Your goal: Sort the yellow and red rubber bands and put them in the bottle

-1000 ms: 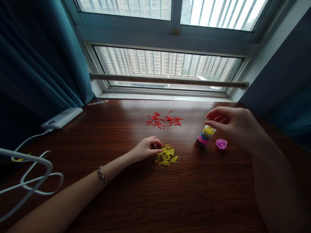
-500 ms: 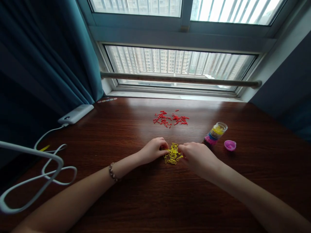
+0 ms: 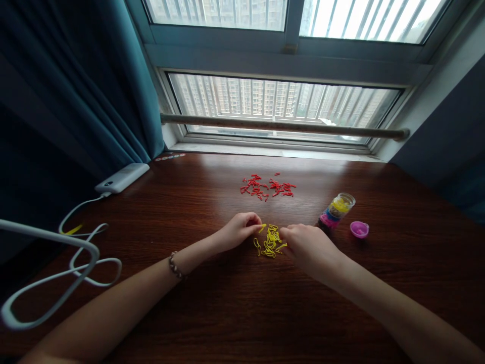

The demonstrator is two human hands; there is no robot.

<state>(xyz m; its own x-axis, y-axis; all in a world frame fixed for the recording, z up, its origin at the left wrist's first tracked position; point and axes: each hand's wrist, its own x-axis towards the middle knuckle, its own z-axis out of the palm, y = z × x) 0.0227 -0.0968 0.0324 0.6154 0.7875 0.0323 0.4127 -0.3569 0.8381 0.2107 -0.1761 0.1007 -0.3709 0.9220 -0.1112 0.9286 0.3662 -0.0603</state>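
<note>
My left hand [image 3: 239, 231], fingers pinched, holds a small yellow rubber band [image 3: 262, 228] just left of a pile of yellow rubber bands [image 3: 272, 239]. On the pile's right edge rests my right hand [image 3: 308, 247], its fingers bent together and pointing down. Its fingertips are mostly hidden behind the hand, so I cannot make out what they grip. One loose yellow loop lies at the pile's left side. Farther back, red rubber bands [image 3: 254, 187] are spread in two loose clusters.
Behind my right hand leans a clear jar [image 3: 336, 209] with yellow, brown, blue and pink layers. A pink cap [image 3: 359, 229] lies beside it. At the left are a white power strip [image 3: 123, 178] and a looped white cable [image 3: 85, 247]. A window stands behind the table.
My left hand has drawn slightly up and away from the pile with a yellow rubber band in its fingers. My right hand has stayed nearly in place. The view has shifted slightly.
</note>
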